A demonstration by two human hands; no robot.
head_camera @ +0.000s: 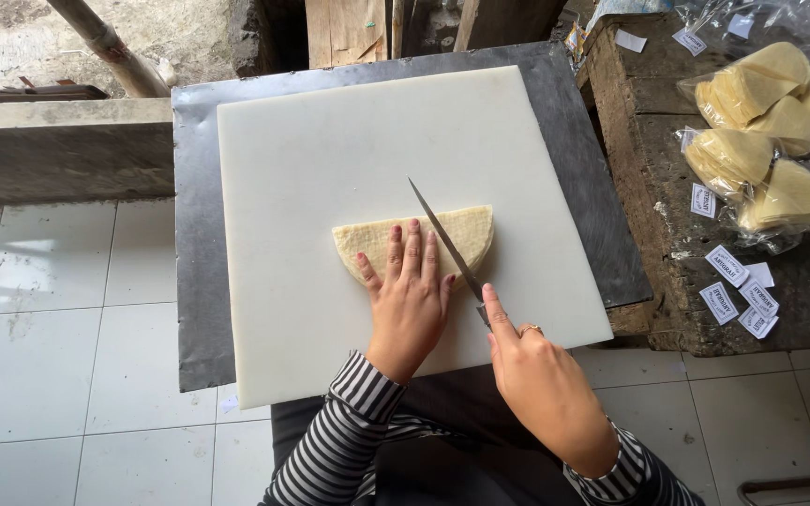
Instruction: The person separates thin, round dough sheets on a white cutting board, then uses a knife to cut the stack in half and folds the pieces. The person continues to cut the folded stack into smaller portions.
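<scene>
Near the middle of the white cutting board (330, 169), a little toward its near edge and right of centre, lies a pale yellow half-round sheet (466, 230), thin, flat and finely pebbled, with its straight side facing the far edge and its curved side facing the person. Its long axis runs left to right across the board. The left hand (410, 300) lies flat on the left part of the sheet, fingers spread and pointing away from the body, pressing it down. The right hand (541, 375) is closed around the handle of a knife (442, 234), with the forefinger stretched along the top near the blade. The slim steel blade runs diagonally from near right to far left, crossing the sheet just beside the left fingertips, its tip beyond the straight side. So the blade lies slantwise to the sheet's long axis, with the smaller right portion of the sheet on the free side of it. The board is smooth plastic, resting on a dull grey metal-topped stand (194, 234). Well apart, on a rough wooden bench (649, 141) off the board's right edge, sit clear bags of yellow wedges (761, 131) and scattered small white paper labels (733, 286). Striped sleeves cover both forearms.
</scene>
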